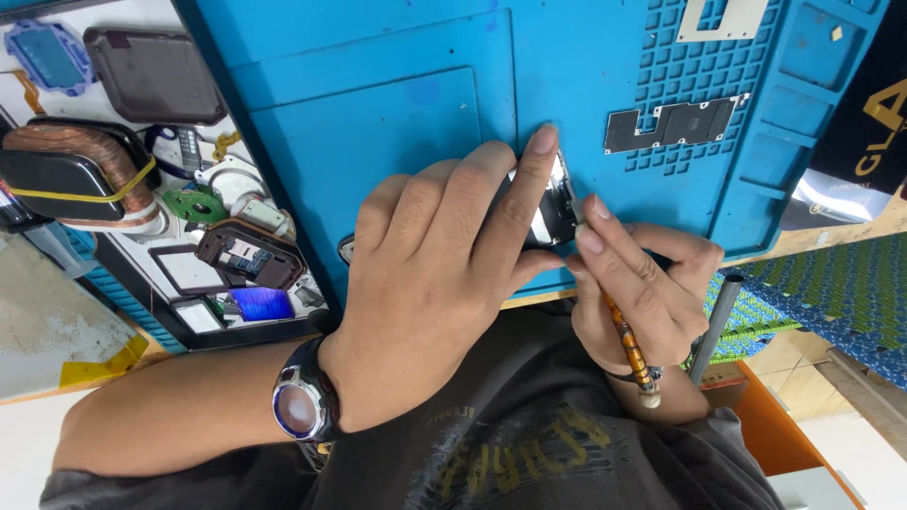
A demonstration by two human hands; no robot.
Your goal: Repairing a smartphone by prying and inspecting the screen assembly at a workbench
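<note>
My left hand (444, 255) lies over a small silvery device (555, 212) on the blue work mat (378, 104), fingers wrapped around it, index fingertip at its top edge. A round watch sits on that wrist. My right hand (638, 283) grips a thin orange-handled tool (628, 349) like a pen, its tip against the device's right edge. Most of the device is hidden under my left hand.
A flat grey metal plate (671, 123) and a pale bracket (723, 19) lie on the mat's gridded right part. Left of the mat a tray holds a copper coil (71, 175), a dark case (151, 76), a small green board (196, 205) and other parts. A metal tube (713, 326) stands at right.
</note>
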